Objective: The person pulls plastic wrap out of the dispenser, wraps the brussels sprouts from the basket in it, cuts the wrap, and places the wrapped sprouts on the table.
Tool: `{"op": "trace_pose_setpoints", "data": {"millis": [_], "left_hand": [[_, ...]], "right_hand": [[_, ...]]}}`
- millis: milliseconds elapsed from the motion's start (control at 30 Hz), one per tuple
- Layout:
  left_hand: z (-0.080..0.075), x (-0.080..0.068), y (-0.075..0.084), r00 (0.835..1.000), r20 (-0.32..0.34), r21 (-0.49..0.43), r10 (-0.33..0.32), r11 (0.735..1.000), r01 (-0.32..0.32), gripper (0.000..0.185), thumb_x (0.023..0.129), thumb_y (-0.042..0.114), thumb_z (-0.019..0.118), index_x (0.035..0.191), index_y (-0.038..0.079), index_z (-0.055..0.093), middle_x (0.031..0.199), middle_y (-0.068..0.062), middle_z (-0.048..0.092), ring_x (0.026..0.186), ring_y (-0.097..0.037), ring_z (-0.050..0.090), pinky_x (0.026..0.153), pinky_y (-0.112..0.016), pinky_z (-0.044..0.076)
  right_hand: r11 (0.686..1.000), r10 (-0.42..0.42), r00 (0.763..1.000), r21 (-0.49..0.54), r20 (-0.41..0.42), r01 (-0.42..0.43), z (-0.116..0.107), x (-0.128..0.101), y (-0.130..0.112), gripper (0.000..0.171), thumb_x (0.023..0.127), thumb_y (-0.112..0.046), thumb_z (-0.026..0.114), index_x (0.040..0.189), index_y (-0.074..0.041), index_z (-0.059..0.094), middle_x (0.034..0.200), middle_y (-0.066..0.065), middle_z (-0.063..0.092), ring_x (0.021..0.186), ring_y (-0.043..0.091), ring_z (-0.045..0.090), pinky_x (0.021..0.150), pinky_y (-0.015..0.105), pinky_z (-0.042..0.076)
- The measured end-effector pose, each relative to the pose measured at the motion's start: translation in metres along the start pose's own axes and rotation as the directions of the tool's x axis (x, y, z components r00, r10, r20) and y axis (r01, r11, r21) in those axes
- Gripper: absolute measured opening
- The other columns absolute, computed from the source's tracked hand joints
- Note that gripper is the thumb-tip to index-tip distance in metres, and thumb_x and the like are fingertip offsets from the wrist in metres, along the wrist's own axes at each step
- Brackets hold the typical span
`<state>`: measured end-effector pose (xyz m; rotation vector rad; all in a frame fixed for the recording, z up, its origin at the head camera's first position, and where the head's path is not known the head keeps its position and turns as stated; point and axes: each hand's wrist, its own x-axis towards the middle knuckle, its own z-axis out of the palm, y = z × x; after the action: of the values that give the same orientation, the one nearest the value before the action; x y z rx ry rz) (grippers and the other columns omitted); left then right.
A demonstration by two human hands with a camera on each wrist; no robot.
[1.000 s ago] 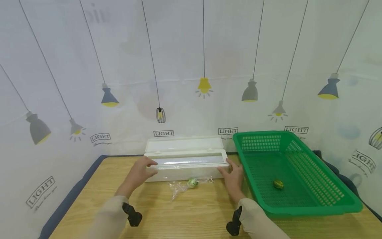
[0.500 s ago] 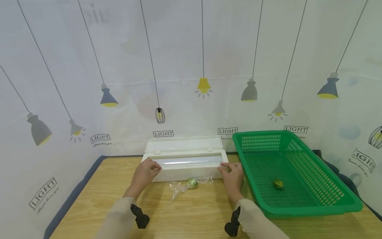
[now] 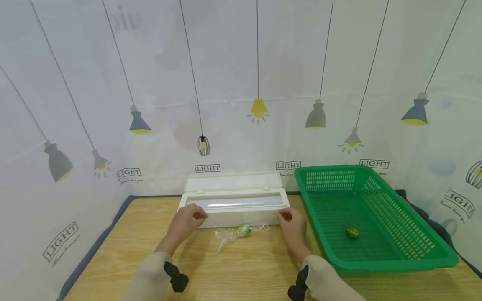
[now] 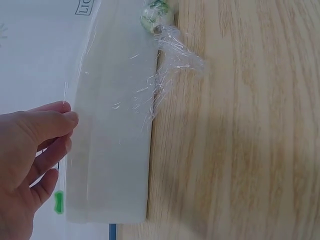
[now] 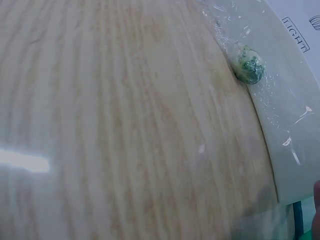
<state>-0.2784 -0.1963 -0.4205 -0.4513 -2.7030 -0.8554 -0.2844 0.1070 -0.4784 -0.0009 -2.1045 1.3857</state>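
A long white cling film box point(image 3: 237, 219) stands with its lid raised, showing the shiny roll point(image 3: 237, 202) inside. At its front left corner my left hand point(image 3: 187, 223) pinches the edge of the clear cling film point(image 4: 172, 55) between thumb and forefinger. My right hand point(image 3: 294, 229) pinches the film at the box's right end; in the right wrist view only a sliver of a finger shows at the edge. Against the front of the box lies a small green and white ball point(image 3: 243, 230), with crumpled film around it.
To the right, a green plastic basket point(image 3: 326, 234) holds one small yellow-green striped piece point(image 3: 352, 232). The wooden table point(image 3: 233, 271) reaches back to a wall covering point(image 3: 233, 138) printed with lamps, close behind the box.
My left hand has moved right along the box and its fingers have closed to a pinch. The right fingers have also closed, and both hands have come slightly toward me.
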Motion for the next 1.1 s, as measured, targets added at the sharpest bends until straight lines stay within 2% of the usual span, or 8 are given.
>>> {"op": "trace_pose_setpoints", "data": {"millis": [200,400,567,900,1100], "left_hand": [[0.0,-0.01,0.0,0.996,0.088,-0.017,-0.005,1.0,0.007,0.016,0.076,-0.002,0.069,0.078,0.013,0.066,0.075,0.006,0.059,0.071,-0.008,0.054,0.066,-0.027,0.048],[0.001,-0.019,-0.002,0.987,0.141,-0.092,0.077,0.994,-0.064,0.016,0.074,-0.007,0.068,0.079,0.007,0.061,0.072,0.004,0.057,0.066,-0.009,0.053,0.059,-0.026,0.047],[0.002,-0.026,-0.005,0.979,0.169,-0.127,0.116,0.987,-0.095,0.015,0.074,-0.008,0.066,0.081,0.004,0.062,0.072,0.003,0.057,0.065,-0.01,0.052,0.058,-0.025,0.046],[0.011,-0.032,-0.009,0.958,0.28,-0.142,0.067,0.989,-0.028,0.011,0.076,-0.006,0.067,0.077,0.005,0.067,0.076,0.003,0.061,0.071,-0.012,0.055,0.063,-0.023,0.046],[0.019,-0.035,-0.012,0.951,0.306,-0.167,0.05,0.986,0.002,0.008,0.076,-0.002,0.069,0.077,0.005,0.067,0.075,0.002,0.061,0.07,-0.012,0.055,0.064,-0.024,0.046]], "right_hand": [[0.999,0.013,0.997,0.041,0.077,-0.016,-0.007,-0.01,-0.003,0.005,0.073,0.004,0.067,0.078,0.002,0.065,0.073,0.01,0.063,0.065,0.017,0.057,0.059,0.023,0.047],[0.999,0.042,0.995,-0.018,0.096,-0.04,-0.008,-0.015,-0.002,0.013,0.074,0.005,0.064,0.086,0.001,0.069,0.078,0.009,0.065,0.07,0.017,0.058,0.062,0.022,0.048],[0.997,0.055,0.992,-0.057,0.114,-0.048,-0.01,-0.018,-0.002,0.01,0.072,0.006,0.064,0.079,0.001,0.069,0.076,0.009,0.065,0.07,0.017,0.057,0.063,0.025,0.047],[0.987,0.114,0.978,-0.132,0.177,-0.091,-0.016,-0.025,0.006,0.007,0.072,0.005,0.065,0.072,-0.001,0.068,0.076,0.009,0.065,0.071,0.019,0.055,0.063,0.028,0.044],[0.977,0.144,0.965,-0.189,0.221,-0.102,-0.019,-0.027,0.01,0.006,0.074,0.003,0.065,0.076,0.0,0.07,0.075,0.008,0.064,0.072,0.021,0.057,0.063,0.031,0.046]]}}
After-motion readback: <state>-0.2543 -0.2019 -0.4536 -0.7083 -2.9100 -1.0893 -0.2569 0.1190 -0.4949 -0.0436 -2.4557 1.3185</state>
